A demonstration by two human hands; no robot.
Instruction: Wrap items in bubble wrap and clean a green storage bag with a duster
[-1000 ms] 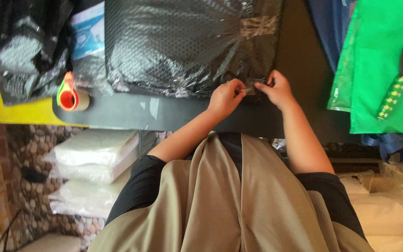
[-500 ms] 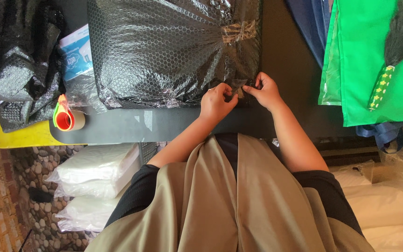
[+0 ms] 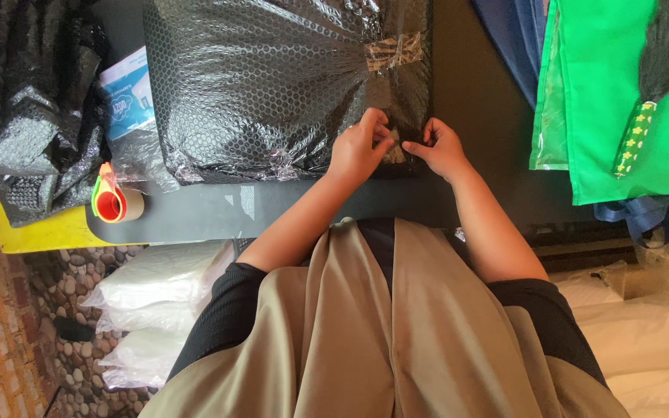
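- A large parcel [image 3: 272, 85] wrapped in black bubble wrap is seen lying on the dark desk [image 3: 218, 209], at the near edge, in front of the person.
- The wrap is shiny, with a small honeycomb pattern of bubbles, and it is gathered in folds that run toward the right end of the parcel.
- A piece of clear tape [image 3: 394, 50] is stuck across these folds near the upper right corner.
- The left hand [image 3: 358, 151] is laid on the lower right corner of the parcel, with its fingers bent and pressed on the wrap.
- The right hand [image 3: 439, 147] is placed just beside it, on the same corner; a small strip, probably tape, is pinched between the fingertips of the two hands, but it is too small to be told clearly.
- The two hands are held close together, almost touching.
- A tape roll [image 3: 118, 200] with an orange and green holder stands at the left end of the desk.
- A green bag [image 3: 605, 116] lies at the right, well apart from the parcel.
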